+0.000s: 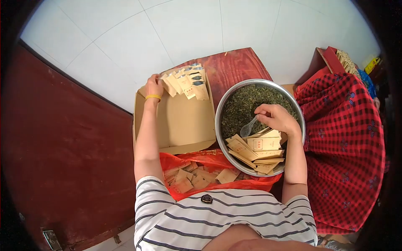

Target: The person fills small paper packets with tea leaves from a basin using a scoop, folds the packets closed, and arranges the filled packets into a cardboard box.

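Note:
My right hand (276, 118) pinches a clear plastic spoon (248, 128) over dried green leaves (255, 100) in a round metal basin (220, 121). Several tan paper packets (263, 144) with red print lie in the basin's near part, under the spoon's bowl. At the far left corner of an open cardboard box (176, 125), my left hand (154, 87) has its fingers closed at the leftmost tan packet (168, 86); its fingertips are partly hidden. A row of overlapping packets (186, 85) leans along the box's far side, some showing dark openings at the top.
A red plastic bag (167, 160) full of packets sits between my body and the box. Underneath the box and basin is a red wooden table (234, 67). A red checked cloth (343, 150) drapes at the right; a dark red door (71, 146) stands at the left.

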The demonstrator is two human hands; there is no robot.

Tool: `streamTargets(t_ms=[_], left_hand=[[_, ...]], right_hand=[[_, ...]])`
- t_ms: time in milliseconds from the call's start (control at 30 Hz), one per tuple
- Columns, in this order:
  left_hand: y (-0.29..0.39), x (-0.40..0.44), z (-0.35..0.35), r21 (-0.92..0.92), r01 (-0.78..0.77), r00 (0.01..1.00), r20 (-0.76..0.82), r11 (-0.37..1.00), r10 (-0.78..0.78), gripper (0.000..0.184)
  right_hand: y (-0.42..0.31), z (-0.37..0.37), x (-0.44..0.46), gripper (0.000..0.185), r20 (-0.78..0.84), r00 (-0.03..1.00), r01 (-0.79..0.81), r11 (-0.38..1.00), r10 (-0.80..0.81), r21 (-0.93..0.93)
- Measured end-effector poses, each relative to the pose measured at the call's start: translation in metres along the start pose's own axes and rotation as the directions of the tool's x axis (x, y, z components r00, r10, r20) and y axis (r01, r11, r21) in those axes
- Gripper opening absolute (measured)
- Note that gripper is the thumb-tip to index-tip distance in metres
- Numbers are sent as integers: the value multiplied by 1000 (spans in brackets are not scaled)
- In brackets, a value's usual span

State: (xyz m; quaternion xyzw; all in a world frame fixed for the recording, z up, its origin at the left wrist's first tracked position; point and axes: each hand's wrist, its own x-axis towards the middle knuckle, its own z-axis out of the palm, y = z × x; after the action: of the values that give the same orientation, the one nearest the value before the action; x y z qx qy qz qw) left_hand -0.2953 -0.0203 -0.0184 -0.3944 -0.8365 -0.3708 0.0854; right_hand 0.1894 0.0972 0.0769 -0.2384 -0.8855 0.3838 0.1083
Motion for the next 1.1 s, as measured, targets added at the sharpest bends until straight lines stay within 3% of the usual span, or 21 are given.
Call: streamTargets(t_ms=[33,67,133,267,300,367,400,467,500,600,700,800,1000,1100], left_hand=[[-4,-1,10,-124,6,999,-47,992,-12,27],[-9,-2,19,-123,2,999,-52,992,-9,27],[-10,-7,23,-324,219,971,-17,920,-237,35],[7,-42,37,-239,489,819,-205,839,-536,46],[-10,-41,52,-235,491,815,-216,839,-538,46],[-43,-35,83,-568,603,688,13,560,-726,47],[-26,-40,72,-568,605,682,8,558,-731,47],[30,-44,36,-702,599,716,253,386,-650,45],[7,-38,57,-770,550,744,276,324,-609,35],[6,-33,68,-836,485,750,245,258,-614,31],[11,-34,65,-852,475,802,318,218,-505,28],[31,-32,56,-841,502,780,338,205,-526,25],[42,-21,63,-877,362,835,154,316,-529,20],[44,-6,67,-920,262,869,93,293,-486,16]], right_hand=[[-1,0,-1,17,0,1000,-14,1000,14,-4],[-2,0,0,17,0,1000,-24,1000,24,-6],[-3,-1,-1,17,-7,1000,-24,1000,24,-15],[-9,-2,-2,20,-10,998,-62,996,61,-68],[-8,-1,-2,20,-9,999,-48,997,48,-56],[-8,1,0,20,2,999,-49,998,49,-49],[-7,1,0,20,9,998,-60,997,61,-46],[-5,2,0,20,5,999,-48,998,48,-33],[-5,1,0,20,3,999,-43,999,43,-32],[-5,0,-1,20,-6,999,-41,999,41,-21],[-6,-1,-1,20,-6,999,-46,999,46,-23],[-5,-1,-1,20,-10,999,-43,998,43,-33],[-4,0,0,19,-11,1000,-22,999,22,-49],[-3,0,-1,19,-7,999,-36,998,36,-54]])
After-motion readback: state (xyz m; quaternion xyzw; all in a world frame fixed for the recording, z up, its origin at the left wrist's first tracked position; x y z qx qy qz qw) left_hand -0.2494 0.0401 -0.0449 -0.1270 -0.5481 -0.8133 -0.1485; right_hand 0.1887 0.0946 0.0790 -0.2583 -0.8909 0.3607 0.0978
